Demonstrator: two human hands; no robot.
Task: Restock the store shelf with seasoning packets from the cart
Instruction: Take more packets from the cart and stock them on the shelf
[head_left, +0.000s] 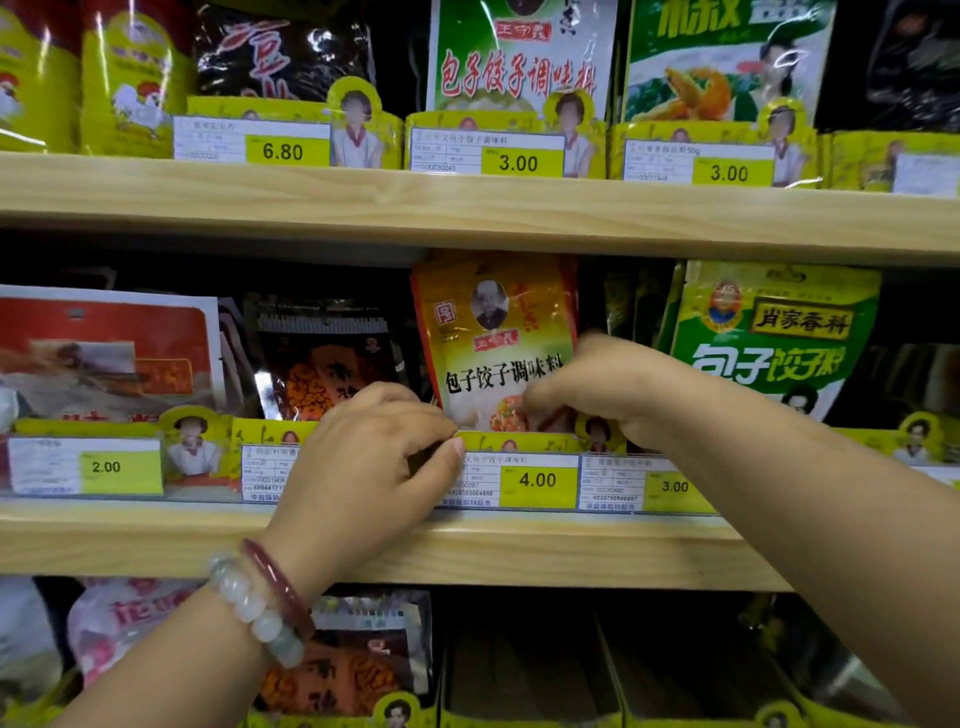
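Orange seasoning packet (493, 338) upright in middle-shelf slot above 4.00 price tag (537, 480), long axis vertical, top near upper shelf board (467, 208). Right hand (597, 384) curled against packet's lower right edge, likely pinching it; fingertips hidden. Left hand (374, 452) lower left, fingers curled on yellow tray lip (519, 441) just beside packet's bottom corner. Right hand nearer packet; seating push goes down and back

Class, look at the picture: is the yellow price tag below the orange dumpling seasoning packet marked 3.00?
No, the tag directly below the orange packet reads 4.00.
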